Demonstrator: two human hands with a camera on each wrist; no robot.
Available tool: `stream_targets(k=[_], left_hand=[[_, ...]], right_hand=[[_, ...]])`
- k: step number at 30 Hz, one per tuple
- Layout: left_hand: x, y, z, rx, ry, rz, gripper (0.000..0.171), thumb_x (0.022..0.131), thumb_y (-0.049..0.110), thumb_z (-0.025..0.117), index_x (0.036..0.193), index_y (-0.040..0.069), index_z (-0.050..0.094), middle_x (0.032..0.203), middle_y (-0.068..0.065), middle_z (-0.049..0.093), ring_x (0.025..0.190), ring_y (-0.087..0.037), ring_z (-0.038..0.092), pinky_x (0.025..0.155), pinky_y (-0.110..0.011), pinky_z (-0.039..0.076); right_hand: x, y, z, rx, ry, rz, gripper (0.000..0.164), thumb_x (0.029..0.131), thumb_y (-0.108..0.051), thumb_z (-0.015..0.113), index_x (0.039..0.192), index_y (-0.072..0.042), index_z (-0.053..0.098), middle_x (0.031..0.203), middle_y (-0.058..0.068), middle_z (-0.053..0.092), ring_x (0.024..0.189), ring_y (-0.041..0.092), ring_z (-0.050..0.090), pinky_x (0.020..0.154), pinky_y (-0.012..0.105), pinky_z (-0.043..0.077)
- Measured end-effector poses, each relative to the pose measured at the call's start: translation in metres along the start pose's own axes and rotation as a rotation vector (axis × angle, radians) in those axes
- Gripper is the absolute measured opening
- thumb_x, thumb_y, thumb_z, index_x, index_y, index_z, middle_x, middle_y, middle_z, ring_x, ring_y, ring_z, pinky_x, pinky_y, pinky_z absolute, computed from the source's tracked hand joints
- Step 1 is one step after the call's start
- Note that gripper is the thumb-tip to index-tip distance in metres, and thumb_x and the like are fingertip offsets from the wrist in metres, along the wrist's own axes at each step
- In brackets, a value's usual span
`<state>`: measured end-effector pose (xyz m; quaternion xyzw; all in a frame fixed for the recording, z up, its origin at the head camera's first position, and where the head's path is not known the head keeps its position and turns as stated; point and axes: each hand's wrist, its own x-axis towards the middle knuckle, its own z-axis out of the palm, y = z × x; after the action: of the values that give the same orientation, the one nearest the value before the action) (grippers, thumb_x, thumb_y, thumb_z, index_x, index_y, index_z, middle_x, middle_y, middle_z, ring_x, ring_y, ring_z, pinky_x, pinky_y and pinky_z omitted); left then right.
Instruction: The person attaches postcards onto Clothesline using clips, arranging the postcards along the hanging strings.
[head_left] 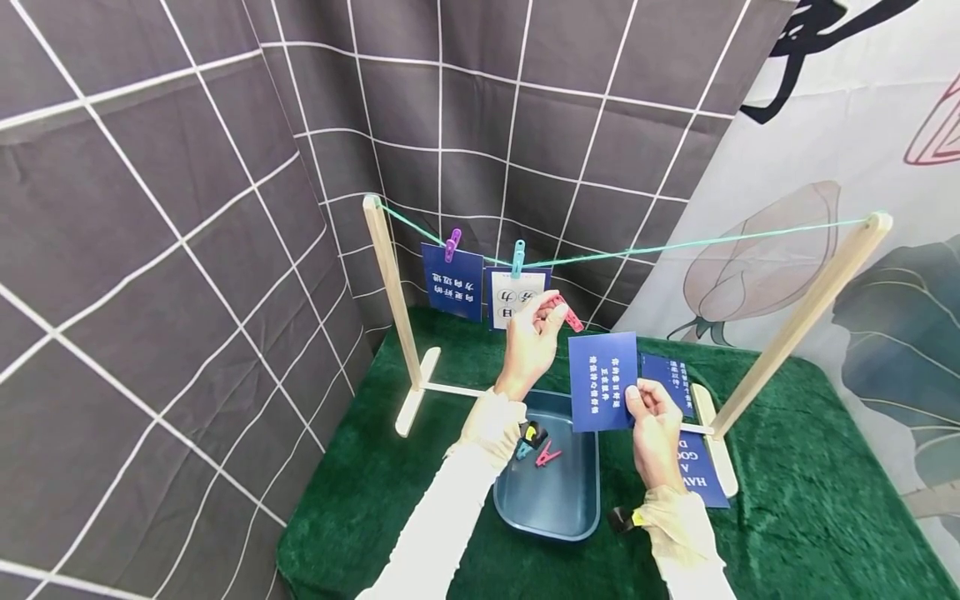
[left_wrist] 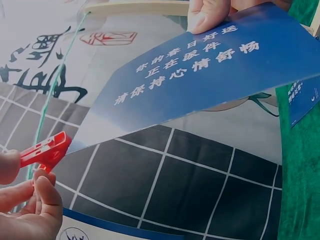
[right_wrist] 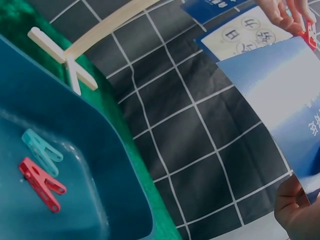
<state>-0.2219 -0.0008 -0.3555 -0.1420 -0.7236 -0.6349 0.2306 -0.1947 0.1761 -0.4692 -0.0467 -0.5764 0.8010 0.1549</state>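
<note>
My left hand (head_left: 529,343) pinches a red clothespin (left_wrist: 46,151) between thumb and fingers, just below the green line (head_left: 675,246). A blue card (head_left: 596,375) with white Chinese writing is held by its edge in my right hand (head_left: 655,427), between thumb and fingers. In the left wrist view the card's far corner is right at the clothespin's tip. Left of my hands, a purple clothespin (head_left: 453,246) holds a blue card (head_left: 453,287) on the line. A light blue clothespin (head_left: 518,258) holds a white card with blue edges (head_left: 501,293) beside it.
A blue bin (head_left: 558,521) below my arms contains a red clothespin (right_wrist: 41,184) and a teal one (right_wrist: 42,151). Wooden posts (head_left: 393,292) support the line at both ends. More blue cards (head_left: 701,475) lie on the green cloth (head_left: 795,467) near the right post's foot.
</note>
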Motion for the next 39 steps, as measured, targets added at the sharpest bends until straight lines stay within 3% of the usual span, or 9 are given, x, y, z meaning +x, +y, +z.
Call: stream_targets(k=[5, 12, 17, 23, 28, 33, 36, 39], left_hand=[[0.005, 0.007, -0.001, 0.002, 0.018, 0.034, 0.027, 0.09, 0.004, 0.055, 0.114, -0.009, 0.056, 0.1, -0.023, 0.06, 0.089, -0.029, 0.057, 0.076, -0.032, 0.047], [0.02, -0.022, 0.006, -0.029, 0.061, 0.054, 0.031, 0.089, 0.01, 0.058, 0.116, -0.006, 0.057, 0.102, -0.021, 0.059, 0.09, -0.026, 0.058, 0.077, -0.03, 0.049], [0.026, -0.022, 0.007, 0.016, 0.093, 0.09, 0.032, 0.087, 0.016, 0.063, 0.114, -0.002, 0.061, 0.095, -0.014, 0.06, 0.083, -0.017, 0.057, 0.073, -0.022, 0.048], [0.034, -0.016, 0.011, 0.009, 0.125, 0.146, 0.029, 0.084, 0.012, 0.066, 0.108, -0.004, 0.064, 0.087, -0.013, 0.061, 0.074, -0.012, 0.055, 0.067, -0.021, 0.047], [0.046, -0.005, 0.014, -0.043, 0.109, 0.139, 0.027, 0.082, 0.007, 0.067, 0.105, -0.006, 0.065, 0.088, -0.018, 0.062, 0.072, -0.018, 0.056, 0.066, -0.021, 0.046], [0.051, 0.019, 0.011, 0.003, 0.113, 0.157, 0.024, 0.081, 0.001, 0.066, 0.103, -0.009, 0.065, 0.088, -0.022, 0.063, 0.069, -0.027, 0.056, 0.063, -0.021, 0.045], [0.051, 0.031, 0.01, 0.042, 0.124, 0.177, 0.022, 0.08, -0.001, 0.066, 0.101, -0.009, 0.065, 0.087, -0.02, 0.063, 0.068, -0.025, 0.057, 0.063, -0.02, 0.045], [0.053, 0.033, 0.01, 0.052, 0.132, 0.202, 0.021, 0.08, -0.002, 0.065, 0.1, -0.01, 0.065, 0.087, -0.02, 0.063, 0.067, -0.026, 0.058, 0.063, -0.022, 0.046]], right_hand=[[0.005, -0.002, 0.005, 0.015, -0.016, -0.021, 0.003, 0.089, 0.001, 0.054, 0.09, -0.001, 0.055, 0.076, -0.002, 0.059, 0.07, 0.007, 0.054, 0.063, 0.018, 0.045], [0.012, -0.005, 0.006, 0.039, -0.013, 0.008, 0.007, 0.089, -0.001, 0.055, 0.086, -0.007, 0.057, 0.077, -0.002, 0.06, 0.07, 0.007, 0.056, 0.063, 0.018, 0.047], [0.014, -0.006, 0.005, 0.043, -0.02, 0.017, 0.002, 0.088, -0.004, 0.057, 0.09, -0.005, 0.057, 0.078, -0.002, 0.06, 0.072, 0.008, 0.056, 0.064, 0.018, 0.046], [0.017, -0.007, 0.005, 0.06, -0.018, 0.021, 0.004, 0.087, -0.005, 0.06, 0.089, -0.004, 0.057, 0.078, -0.001, 0.061, 0.071, 0.008, 0.056, 0.065, 0.019, 0.047], [0.019, -0.008, 0.005, 0.068, -0.018, 0.014, 0.004, 0.087, -0.003, 0.059, 0.087, -0.006, 0.058, 0.077, -0.002, 0.061, 0.071, 0.008, 0.056, 0.064, 0.019, 0.047], [0.021, -0.009, 0.007, 0.058, -0.031, 0.007, 0.003, 0.087, -0.004, 0.059, 0.088, -0.006, 0.058, 0.077, -0.002, 0.061, 0.072, 0.007, 0.056, 0.064, 0.018, 0.047], [0.022, -0.009, 0.007, 0.058, -0.031, 0.016, 0.003, 0.087, -0.005, 0.06, 0.089, -0.006, 0.058, 0.077, -0.002, 0.061, 0.071, 0.007, 0.057, 0.064, 0.018, 0.047], [0.022, -0.009, 0.007, 0.051, -0.03, 0.026, 0.005, 0.086, -0.007, 0.061, 0.089, -0.005, 0.058, 0.078, -0.002, 0.062, 0.071, 0.007, 0.057, 0.063, 0.019, 0.047]])
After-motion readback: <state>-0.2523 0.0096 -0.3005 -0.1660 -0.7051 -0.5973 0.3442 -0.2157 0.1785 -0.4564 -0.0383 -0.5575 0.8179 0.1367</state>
